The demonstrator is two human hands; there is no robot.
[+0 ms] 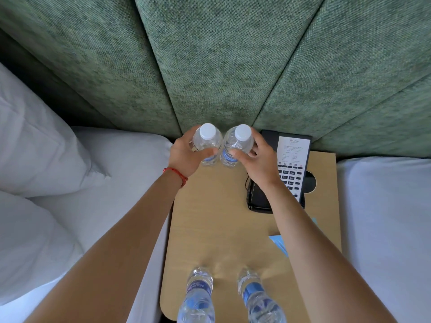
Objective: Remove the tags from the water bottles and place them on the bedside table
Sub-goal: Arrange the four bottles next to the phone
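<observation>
Four water bottles show on the wooden counter (224, 220), two at the far edge by the green padded headboard (210, 66) and two at the near edge. On the far left lie white pillows (35, 148) on a white bed (121, 159). The left hand (186, 157), with a red string bracelet (177, 174) on its wrist, curls its fingers round the far left bottle (207, 143), which stands upright with a white cap. Just beside it, touching or nearly so, the far right bottle (236, 145) stands upright too, held by the right hand (258, 159) with the thumb across its front and the fingers round its side. No tag can be made out on either bottle's neck. Right of these a black telephone (279, 173) with a white card face lies on the counter, partly under the right forearm. Nearer, a light blue paper (278, 243) peeps out from beneath that arm. At the near edge stand the near left bottle (198, 294) and the near right bottle (256, 297), apart from each other, both with blue labels. Another white bed (384, 217) lies at the far right.
</observation>
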